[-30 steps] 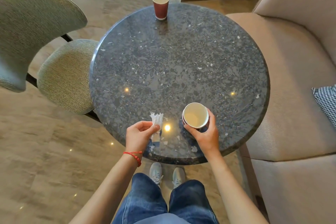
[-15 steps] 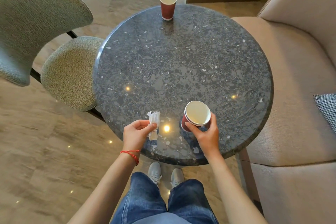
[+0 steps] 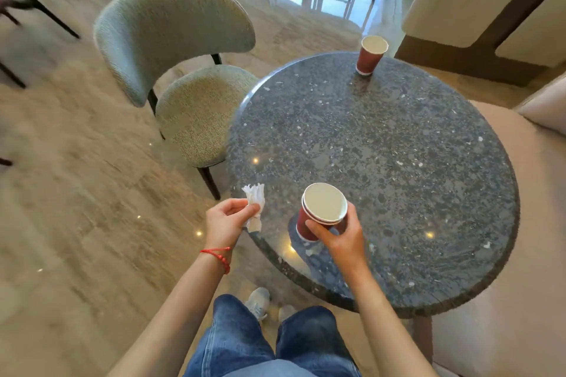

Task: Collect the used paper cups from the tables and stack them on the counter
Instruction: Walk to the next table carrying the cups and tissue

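Observation:
My right hand (image 3: 340, 236) grips a stack of red paper cups (image 3: 321, 211), two rims showing, tilted and lifted just above the near edge of the round dark stone table (image 3: 398, 162). My left hand (image 3: 228, 220) pinches a crumpled white napkin (image 3: 254, 202) beside the table's left edge. Another red paper cup (image 3: 370, 55) stands upright at the table's far edge.
A grey-green upholstered chair (image 3: 177, 49) stands left of the table. A beige bench sofa (image 3: 533, 223) wraps the right side. A wood-and-cream partition (image 3: 490, 9) rises behind the far cup. Tan stone floor (image 3: 76, 193) spreads to the left.
The cup stack has risen off the table and tilted in my right hand. My view has swung left, so the table now sits to the right. My left hand still holds the napkin.

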Demonstrator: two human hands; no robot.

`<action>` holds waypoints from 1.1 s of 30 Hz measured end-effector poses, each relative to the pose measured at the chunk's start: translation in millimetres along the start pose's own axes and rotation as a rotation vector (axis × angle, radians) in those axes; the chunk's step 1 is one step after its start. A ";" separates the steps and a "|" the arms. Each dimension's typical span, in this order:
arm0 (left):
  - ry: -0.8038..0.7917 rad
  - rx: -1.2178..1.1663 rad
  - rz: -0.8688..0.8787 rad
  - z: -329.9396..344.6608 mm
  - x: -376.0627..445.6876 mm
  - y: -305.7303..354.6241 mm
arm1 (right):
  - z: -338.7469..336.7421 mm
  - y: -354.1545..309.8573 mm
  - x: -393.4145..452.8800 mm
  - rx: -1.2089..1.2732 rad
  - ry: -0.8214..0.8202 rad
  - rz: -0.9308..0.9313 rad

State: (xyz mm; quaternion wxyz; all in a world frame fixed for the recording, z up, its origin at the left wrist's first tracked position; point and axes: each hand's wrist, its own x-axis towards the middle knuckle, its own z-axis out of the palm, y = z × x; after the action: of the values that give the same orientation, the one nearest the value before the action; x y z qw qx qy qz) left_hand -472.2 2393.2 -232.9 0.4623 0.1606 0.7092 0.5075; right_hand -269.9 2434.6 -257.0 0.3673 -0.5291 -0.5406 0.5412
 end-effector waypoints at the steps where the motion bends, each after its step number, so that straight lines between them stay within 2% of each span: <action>1: 0.038 -0.018 -0.003 -5.7 -6.3 -3.9 | 3.3 -1.7 1.1 -0.007 -0.046 -0.010; 9: 0.425 -0.303 -0.069 -55.7 -67.3 -42.3 | 43.4 -12.1 -1.0 -0.106 -0.450 -0.114; 19: 0.868 -0.576 -0.048 -156.9 -134.9 -74.3 | 161.3 -30.3 -52.3 -0.130 -0.941 -0.141; 26: 1.005 -0.703 -0.039 -242.7 -138.4 -87.9 | 263.2 -46.7 -81.8 -0.114 -1.096 -0.153; 33: 1.011 -0.688 -0.007 -339.7 -115.3 -76.2 | 364.3 -60.6 -95.0 -0.122 -1.116 -0.155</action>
State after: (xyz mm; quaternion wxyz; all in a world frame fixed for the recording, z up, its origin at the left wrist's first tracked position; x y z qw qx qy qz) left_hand -671.8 2085.8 -222.7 0.0956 -0.2606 0.6368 0.7193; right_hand -617.6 2279.8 -233.9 0.0334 -0.1417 -0.7205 0.6780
